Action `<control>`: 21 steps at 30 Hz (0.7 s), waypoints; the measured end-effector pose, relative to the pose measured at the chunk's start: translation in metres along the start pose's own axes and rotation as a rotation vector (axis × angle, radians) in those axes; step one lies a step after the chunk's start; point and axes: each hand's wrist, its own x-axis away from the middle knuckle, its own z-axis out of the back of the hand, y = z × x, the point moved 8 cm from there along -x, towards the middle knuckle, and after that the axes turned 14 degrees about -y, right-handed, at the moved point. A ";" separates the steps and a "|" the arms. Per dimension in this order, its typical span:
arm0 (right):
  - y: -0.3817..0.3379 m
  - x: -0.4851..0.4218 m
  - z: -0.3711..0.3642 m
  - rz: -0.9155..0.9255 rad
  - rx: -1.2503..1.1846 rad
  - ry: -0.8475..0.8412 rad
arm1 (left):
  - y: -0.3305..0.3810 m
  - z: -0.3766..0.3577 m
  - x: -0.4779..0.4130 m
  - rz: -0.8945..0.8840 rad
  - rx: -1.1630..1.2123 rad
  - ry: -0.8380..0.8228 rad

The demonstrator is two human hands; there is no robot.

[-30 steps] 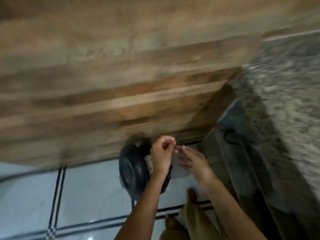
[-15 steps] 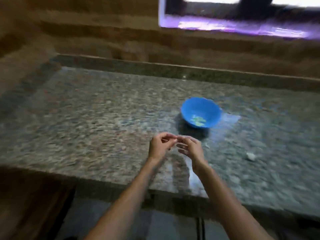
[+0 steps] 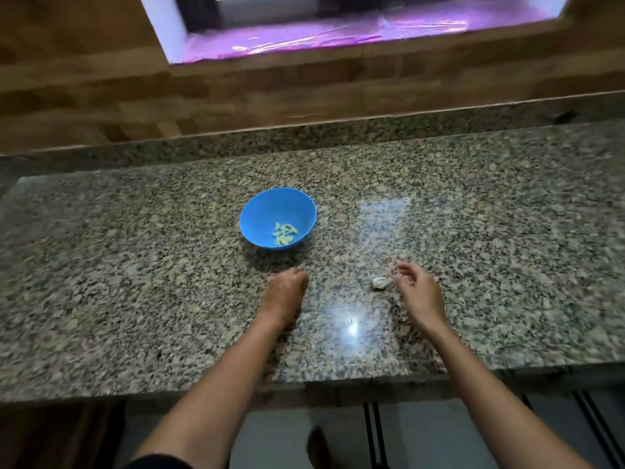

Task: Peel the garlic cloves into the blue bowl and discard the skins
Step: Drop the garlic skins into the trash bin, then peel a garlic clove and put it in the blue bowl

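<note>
Half a second ago the two hands met fingertip to fingertip over the front of the worktop; a second ago the view was turned down at the floor beside a dark round object. Now the hands have parted. The left hand (image 3: 285,292) has dropped to the worktop (image 3: 135,265) just in front of the blue bowl (image 3: 267,211), knuckles up and fingers tucked under. Whether it has hold of anything cannot be told, since the fingertips are hidden. The right hand (image 3: 419,292) has swung out to the right with its fingers loosely curled and thumb and forefinger apart. Nothing can be seen in it, and it sits just beside a small whitish piece (image 3: 379,282) lying on the stone.

The blue bowl stands upright on the worktop, beyond the left hand and apart from it. A small heap of pale peeled cloves (image 3: 284,233) lies at its bottom, so a good share of the peeling looks done. The whitish piece is the only loose item visible outside the bowl. It is too small and blurred to say whether it is an unpeeled clove or a scrap of skin. If it is a clove, one more round of peeling is left. If it is skin, only the clearing away remains. No other skins show on the worktop, which suggests the discarding has been kept up with. The right hand seems about to pick the piece up.
</note>
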 end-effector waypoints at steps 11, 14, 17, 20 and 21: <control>0.000 -0.032 -0.033 0.061 0.306 -0.170 | -0.056 0.086 -0.079 0.376 0.243 0.014; 0.005 -0.028 -0.032 0.028 0.143 -0.051 | -0.020 0.099 -0.072 0.130 0.358 0.218; 0.022 -0.016 -0.030 -0.099 -0.436 0.076 | 0.038 0.067 -0.049 -0.093 0.673 0.117; 0.023 -0.003 -0.048 -0.240 -1.081 0.083 | 0.077 -0.009 -0.032 -0.021 1.094 -0.343; 0.020 0.000 -0.048 -0.259 -1.137 0.075 | 0.083 -0.023 -0.028 -0.014 1.167 -0.388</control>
